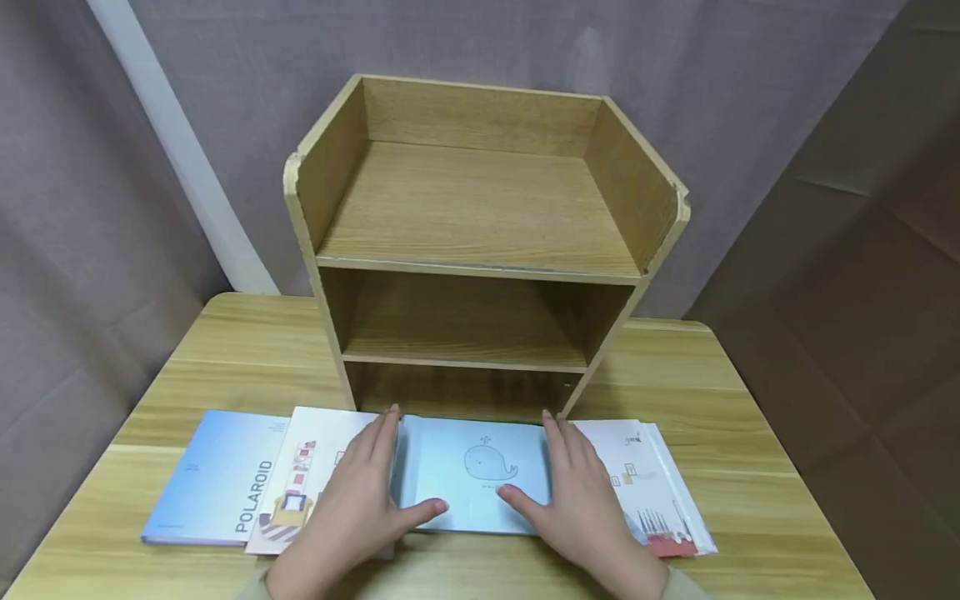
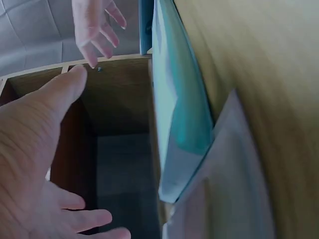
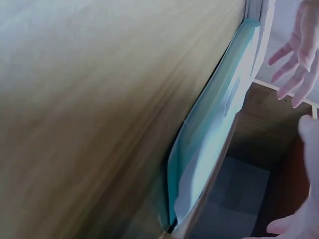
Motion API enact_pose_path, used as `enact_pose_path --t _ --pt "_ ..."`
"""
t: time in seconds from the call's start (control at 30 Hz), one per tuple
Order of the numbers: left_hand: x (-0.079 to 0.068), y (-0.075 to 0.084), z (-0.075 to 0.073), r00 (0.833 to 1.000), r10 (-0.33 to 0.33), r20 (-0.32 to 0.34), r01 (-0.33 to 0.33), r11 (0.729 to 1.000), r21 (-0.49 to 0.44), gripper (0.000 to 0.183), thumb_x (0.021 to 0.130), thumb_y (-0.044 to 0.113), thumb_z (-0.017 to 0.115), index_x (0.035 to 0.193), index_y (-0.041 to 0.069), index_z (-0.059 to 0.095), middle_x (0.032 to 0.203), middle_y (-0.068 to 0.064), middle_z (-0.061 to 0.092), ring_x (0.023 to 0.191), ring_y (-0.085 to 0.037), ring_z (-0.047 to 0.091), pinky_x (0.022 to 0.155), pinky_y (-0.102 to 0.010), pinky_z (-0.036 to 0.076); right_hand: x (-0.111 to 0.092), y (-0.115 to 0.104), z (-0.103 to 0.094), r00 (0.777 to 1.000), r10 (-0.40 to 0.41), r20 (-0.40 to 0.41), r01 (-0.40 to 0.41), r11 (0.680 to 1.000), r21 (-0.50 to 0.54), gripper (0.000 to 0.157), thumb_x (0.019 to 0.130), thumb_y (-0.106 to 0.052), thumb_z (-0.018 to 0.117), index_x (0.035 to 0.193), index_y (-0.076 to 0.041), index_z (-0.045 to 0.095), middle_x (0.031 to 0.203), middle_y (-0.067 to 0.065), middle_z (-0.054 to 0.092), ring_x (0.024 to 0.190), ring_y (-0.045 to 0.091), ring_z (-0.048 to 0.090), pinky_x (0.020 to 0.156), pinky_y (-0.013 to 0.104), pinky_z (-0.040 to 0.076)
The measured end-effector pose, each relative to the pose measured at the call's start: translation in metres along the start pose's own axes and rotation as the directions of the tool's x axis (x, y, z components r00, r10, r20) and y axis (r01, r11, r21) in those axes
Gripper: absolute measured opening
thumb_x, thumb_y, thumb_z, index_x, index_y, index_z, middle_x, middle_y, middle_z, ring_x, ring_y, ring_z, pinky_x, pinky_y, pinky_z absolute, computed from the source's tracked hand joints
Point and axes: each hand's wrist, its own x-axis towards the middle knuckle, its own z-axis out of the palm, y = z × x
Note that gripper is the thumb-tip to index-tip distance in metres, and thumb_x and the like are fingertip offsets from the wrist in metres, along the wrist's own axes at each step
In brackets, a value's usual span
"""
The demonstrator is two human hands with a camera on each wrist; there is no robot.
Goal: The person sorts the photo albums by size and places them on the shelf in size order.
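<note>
A light blue book (image 1: 472, 508) with a line-drawn whale lies flat on the table between my two hands. My left hand (image 1: 363, 496) is over its left side and the edge of a white book (image 1: 322, 433) with an armchair picture. My right hand (image 1: 581, 504) is over its right side and a white book (image 1: 622, 446) with small printed drawings. Both hands have fingers extended and thumbs spread toward each other. In the left wrist view, the blue book (image 2: 192, 114) appears apart from the left hand (image 2: 35, 134); neither hand grips anything.
A wooden shelf unit (image 1: 480, 208) stands just behind the books, its compartments facing me. A blue book marked POLAROID (image 1: 213, 475) lies at the far left, partly under the armchair book. Grey curtains (image 1: 480, 37) hang behind the wooden table (image 1: 750, 492).
</note>
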Motion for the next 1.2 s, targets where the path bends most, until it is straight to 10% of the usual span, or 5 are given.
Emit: enact_pose_path --t 0.47,1.2 --pt "0.001 0.003 0.010 0.980 -0.179 0.089 0.198 0.940 -0.280 0.134 0.052 0.065 0.086 0.154 0.012 0.018 0.142 -0.014 0.042 0.129 -0.028 0.043 0.105 -0.049 0.038 -0.003 -0.004 0.000 0.966 0.200 0.166 -0.243 0.921 0.304 0.113 0.069 -0.076 0.067 0.154 -0.018 0.019 0.149 0.012 0.036 0.138 0.033 0.030 0.105 0.058 0.033" --pt "0.001 0.002 0.011 0.959 -0.212 0.186 0.267 0.892 -0.363 0.135 0.052 0.060 0.089 0.152 0.005 0.018 0.143 -0.023 0.037 0.131 -0.034 0.039 0.108 -0.049 0.034 -0.010 -0.006 0.013 0.938 0.247 0.242 -0.309 0.913 0.266 0.127 0.062 -0.077 0.071 0.154 -0.009 0.015 0.145 0.027 0.038 0.130 0.041 0.040 0.103 0.056 0.036"
